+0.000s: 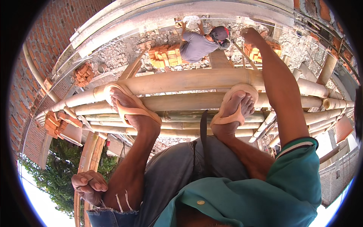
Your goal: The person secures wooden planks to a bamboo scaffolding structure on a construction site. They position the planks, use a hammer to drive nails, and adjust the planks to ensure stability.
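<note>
My right arm stretches forward and to the right over the bamboo platform. At its end my right hand is closed, near a thin line; its palm is hidden, so I cannot tell what it holds, if anything. My left hand hangs beside my left shin with its fingers loosely curled, and nothing shows in it. I squat in flip-flops on thick bamboo poles. My left flip-flop and my right flip-flop both press on them.
Down below, a person in a grey shirt and cap bends near stacked orange bricks, a hand at a pale bundle. Broken rubble covers the ground. A brick wall rises at the left, and a long grey beam crosses ahead.
</note>
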Action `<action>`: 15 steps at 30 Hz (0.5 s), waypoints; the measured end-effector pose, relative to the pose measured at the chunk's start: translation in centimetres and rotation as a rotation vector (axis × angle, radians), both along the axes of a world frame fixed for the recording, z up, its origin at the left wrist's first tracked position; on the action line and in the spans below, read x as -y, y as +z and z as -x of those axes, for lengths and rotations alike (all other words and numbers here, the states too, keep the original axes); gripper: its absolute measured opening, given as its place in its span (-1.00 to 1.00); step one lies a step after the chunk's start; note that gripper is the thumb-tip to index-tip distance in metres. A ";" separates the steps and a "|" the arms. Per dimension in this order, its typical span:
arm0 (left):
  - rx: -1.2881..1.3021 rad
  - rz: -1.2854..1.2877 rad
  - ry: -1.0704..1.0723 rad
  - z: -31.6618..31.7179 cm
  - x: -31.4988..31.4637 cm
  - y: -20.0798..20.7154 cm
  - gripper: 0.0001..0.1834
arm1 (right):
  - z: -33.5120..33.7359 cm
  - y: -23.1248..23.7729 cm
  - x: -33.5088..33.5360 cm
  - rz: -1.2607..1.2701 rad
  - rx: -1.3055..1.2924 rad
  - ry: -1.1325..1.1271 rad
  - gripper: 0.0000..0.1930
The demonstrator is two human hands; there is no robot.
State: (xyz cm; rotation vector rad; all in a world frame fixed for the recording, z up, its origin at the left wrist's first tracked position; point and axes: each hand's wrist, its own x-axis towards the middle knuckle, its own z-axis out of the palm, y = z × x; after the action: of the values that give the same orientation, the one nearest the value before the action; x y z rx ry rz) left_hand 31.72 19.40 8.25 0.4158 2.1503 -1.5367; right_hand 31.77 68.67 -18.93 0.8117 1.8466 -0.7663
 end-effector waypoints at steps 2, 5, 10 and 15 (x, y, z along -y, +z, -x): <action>-0.010 -0.069 0.069 0.0 -0.4 0.6 -0.18 | 0.1 0.8 0.6 0.012 -0.135 -0.051 -0.69; -0.027 -0.134 0.135 0.2 -1.0 0.8 -0.18 | 0.4 1.6 1.0 0.013 -0.103 -0.093 -0.71; -0.050 -0.180 0.229 -0.3 -0.9 0.3 -0.18 | 0.9 1.3 0.6 -0.010 -0.084 -0.012 -0.65; -0.038 -0.148 0.256 0.5 -1.7 0.8 -0.18 | 1.6 0.2 0.2 -0.018 -0.120 0.153 -0.51</action>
State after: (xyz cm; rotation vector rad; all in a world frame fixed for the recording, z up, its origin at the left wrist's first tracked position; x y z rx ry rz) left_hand 31.20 21.14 9.10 0.1516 2.2546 -1.2597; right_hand 30.20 68.44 -18.73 0.6391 1.9991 -0.7152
